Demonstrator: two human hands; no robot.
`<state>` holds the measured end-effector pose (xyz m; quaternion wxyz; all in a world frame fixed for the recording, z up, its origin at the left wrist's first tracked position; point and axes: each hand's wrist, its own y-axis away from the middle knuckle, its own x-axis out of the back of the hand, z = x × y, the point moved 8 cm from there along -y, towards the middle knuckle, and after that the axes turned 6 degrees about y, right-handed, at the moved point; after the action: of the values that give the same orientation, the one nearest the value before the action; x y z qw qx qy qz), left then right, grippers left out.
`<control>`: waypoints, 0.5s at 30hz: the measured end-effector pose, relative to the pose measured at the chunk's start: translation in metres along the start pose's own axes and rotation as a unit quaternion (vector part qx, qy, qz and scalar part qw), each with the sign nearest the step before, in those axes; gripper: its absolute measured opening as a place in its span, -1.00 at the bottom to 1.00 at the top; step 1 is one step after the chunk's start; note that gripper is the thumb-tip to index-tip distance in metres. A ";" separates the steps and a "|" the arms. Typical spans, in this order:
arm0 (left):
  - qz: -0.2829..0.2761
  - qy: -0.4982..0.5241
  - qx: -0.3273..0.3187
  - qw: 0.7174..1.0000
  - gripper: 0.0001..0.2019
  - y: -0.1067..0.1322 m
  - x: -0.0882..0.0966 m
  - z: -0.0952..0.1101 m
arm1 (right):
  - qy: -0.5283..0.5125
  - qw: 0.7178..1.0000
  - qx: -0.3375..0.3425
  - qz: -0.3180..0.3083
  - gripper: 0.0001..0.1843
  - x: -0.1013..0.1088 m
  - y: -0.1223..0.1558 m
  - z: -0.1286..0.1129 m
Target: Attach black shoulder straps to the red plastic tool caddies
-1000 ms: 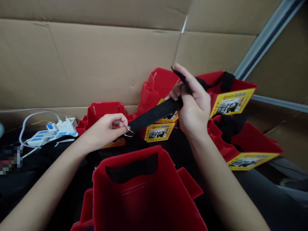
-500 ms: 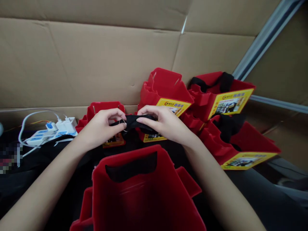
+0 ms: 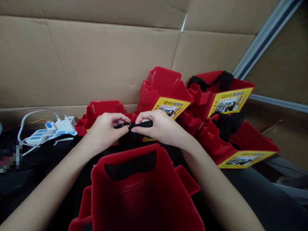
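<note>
Beyond the near red plastic box [image 3: 166,160], both hands come together on a black webbing strap [image 3: 145,124]. My left hand [image 3: 104,130] pinches the strap's end by a thin metal ring [image 3: 126,124], which is partly hidden by the fingers. With thumb and fingers, my right hand [image 3: 161,128] grips the strap just right of the ring. The box stands open side up below my hands, and a stretch of black webbing [image 3: 132,167] lies across the inside of its far wall. Whether both pieces of webbing are one strap cannot be seen.
Several red boxes with yellow labels stand behind and to the right, such as the upper right box [image 3: 204,102] and the lower right box [image 3: 255,138]. White power strips [image 3: 40,136] with plugs and cables lie at left. A cardboard wall [image 3: 96,64] closes the back.
Both hands have drawn slightly closer together at the ring. The strap in my right hand now looks narrower and folded, and the ring is more covered by fingers.
</note>
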<state>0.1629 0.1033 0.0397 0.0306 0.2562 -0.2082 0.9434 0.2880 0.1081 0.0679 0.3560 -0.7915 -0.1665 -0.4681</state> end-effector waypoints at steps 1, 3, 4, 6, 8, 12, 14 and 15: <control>0.008 0.007 0.001 1.000 -0.78 0.001 0.000 0.001 | 0.007 1.000 -0.009 0.007 -0.83 0.000 0.000 0.002; 0.023 0.022 0.005 0.999 -0.75 0.002 -0.001 0.002 | 0.017 0.999 -0.018 0.023 -0.86 0.001 -0.001 0.005; 0.032 0.032 0.005 0.999 -0.74 0.002 -0.001 0.003 | 0.014 0.999 -0.016 0.027 -0.88 0.000 -0.001 0.006; 0.055 0.051 0.000 0.997 -0.75 0.003 0.002 0.004 | -0.016 1.000 0.003 0.018 -0.87 -0.002 -0.002 0.005; 0.075 0.067 -0.001 0.995 -0.78 0.003 0.005 0.005 | -0.061 0.998 0.018 -0.005 -0.82 -0.005 -0.003 0.004; 0.049 0.126 0.054 0.989 -0.81 0.000 0.001 -0.006 | -0.107 0.993 -0.004 -0.041 -0.73 -0.009 -0.004 0.009; 0.045 0.177 0.092 0.979 -0.79 0.000 -0.001 -0.014 | -0.120 0.991 -0.023 -0.048 -0.73 -0.010 -0.004 0.012; 0.045 0.204 0.106 0.972 -0.78 0.000 -0.001 -0.017 | -0.131 0.990 -0.031 -0.050 -0.73 -0.011 -0.004 0.014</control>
<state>0.1559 0.1102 0.0260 0.0030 0.0509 -0.1079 0.9928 0.2887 0.1214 0.0558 0.2827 -0.8474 -0.2362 -0.3823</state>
